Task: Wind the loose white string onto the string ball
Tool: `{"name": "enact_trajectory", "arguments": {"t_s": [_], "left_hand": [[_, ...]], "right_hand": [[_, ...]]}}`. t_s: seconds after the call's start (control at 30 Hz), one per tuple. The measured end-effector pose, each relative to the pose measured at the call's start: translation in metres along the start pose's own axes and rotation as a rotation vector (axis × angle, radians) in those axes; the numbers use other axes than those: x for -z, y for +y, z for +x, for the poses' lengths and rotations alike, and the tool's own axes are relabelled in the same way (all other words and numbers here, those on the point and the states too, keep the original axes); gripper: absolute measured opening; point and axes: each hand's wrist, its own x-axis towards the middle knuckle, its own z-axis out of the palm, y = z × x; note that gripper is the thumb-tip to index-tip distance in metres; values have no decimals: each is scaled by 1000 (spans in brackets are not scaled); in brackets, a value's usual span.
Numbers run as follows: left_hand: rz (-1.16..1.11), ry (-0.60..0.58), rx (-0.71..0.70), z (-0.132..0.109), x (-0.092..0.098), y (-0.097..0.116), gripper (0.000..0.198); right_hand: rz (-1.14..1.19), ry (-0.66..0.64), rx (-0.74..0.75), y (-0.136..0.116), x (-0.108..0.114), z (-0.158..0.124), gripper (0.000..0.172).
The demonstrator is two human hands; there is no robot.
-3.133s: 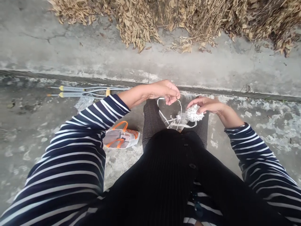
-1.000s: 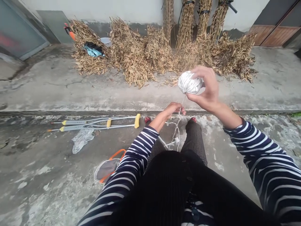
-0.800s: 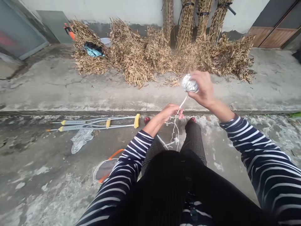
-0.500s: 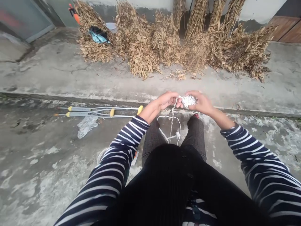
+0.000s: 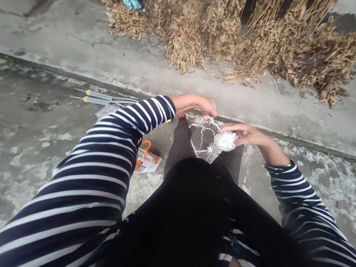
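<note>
A white ball of cord [image 5: 226, 141] is gripped in my right hand [image 5: 248, 134], with thumb and fingers around its right side. My left hand [image 5: 208, 106] is up and to the left of the ball, fingers curled down and pinching the white cord [image 5: 213, 121] that runs from the ball. From there a twisted strand hangs between my legs. More of the cord lies in a loose loop [image 5: 201, 126] on the ground, with a small white knot or bundle [image 5: 209, 149] at its lower right.
A pair of crutches [image 5: 98, 98] lies left on the concrete, partly behind my left sleeve, near a clear plastic bag [image 5: 107, 111]. A white and orange bag [image 5: 148, 161] stands beside my left leg. Dried plants [image 5: 186, 40] line the raised step [image 5: 125, 63] ahead.
My hands have drawn apart. The ball has come down and toward me in my right hand and shows its full face. The view has tilted down and turned, uncovering the orange-handled bag.
</note>
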Motion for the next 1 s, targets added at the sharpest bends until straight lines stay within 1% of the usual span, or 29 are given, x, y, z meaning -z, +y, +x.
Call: {"name": "enact_trajectory", "arguments": {"t_s": [0.03,0.07,0.1,0.13,0.17,0.2,0.27,0.3,0.33,0.37,0.43,0.47,0.53,0.6,0.63,0.7,0.77,0.83,0.87,0.9,0.93,1.0], "left_hand": [[14,-6,13,2,2,-3,19],[17,-23,6,3,4,-6,17],[11,-47,-17,3,4,-9,15],[0,-58,-51,2,3,-12,11],[-13,-46,-88,-1,1,-14,8],[-28,-8,-129,-5,-3,-14,6],[-94,91,-224,-17,-14,-14,7],[-148,113,-271,-24,-21,-13,10],[-212,103,-306,-32,-30,-13,14],[-278,65,-324,-38,-38,-13,20],[-393,-12,-331,-47,-56,-15,30],[-434,-27,-326,-49,-64,-18,33],[-480,-3,-318,-46,-76,-24,34],[-465,41,-310,-40,-83,-31,29],[-439,47,-307,-37,-83,-33,25],[-373,13,-301,-33,-80,-34,20],[-309,-84,-290,-34,-72,-30,17],[-242,-209,-273,-37,-63,-22,16],[-207,-257,-264,-39,-59,-17,15],[-177,-277,-258,-41,-55,-13,14],[-154,-265,-256,-43,-51,-9,12],[-127,-174,-256,-45,-46,-4,5]], "right_hand": [[68,-37,-10,1,-4,0,50],[150,-42,-19,2,-8,1,46],[245,-14,-30,5,-12,2,44],[340,39,-41,8,-16,3,44],[427,108,-44,12,-17,4,45],[502,180,-41,15,-18,5,47],[611,287,-32,19,-15,5,50],[644,317,-36,20,-13,5,51],[668,333,-48,21,-10,4,52],[686,342,-66,21,-8,3,53],[714,364,-104,21,-4,1,57],[727,381,-121,22,-4,0,59],[747,417,-143,26,-5,-4,63],[750,449,-159,31,-8,-9,67],[745,465,-168,33,-9,-12,69],[723,498,-182,37,-13,-18,72],[672,508,-177,40,-17,-25,71],[601,468,-160,41,-19,-29,64],[566,441,-150,41,-20,-31,60],[538,420,-142,41,-21,-32,57],[522,413,-134,40,-21,-33,55],[531,438,-113,36,-21,-34,53]]}}
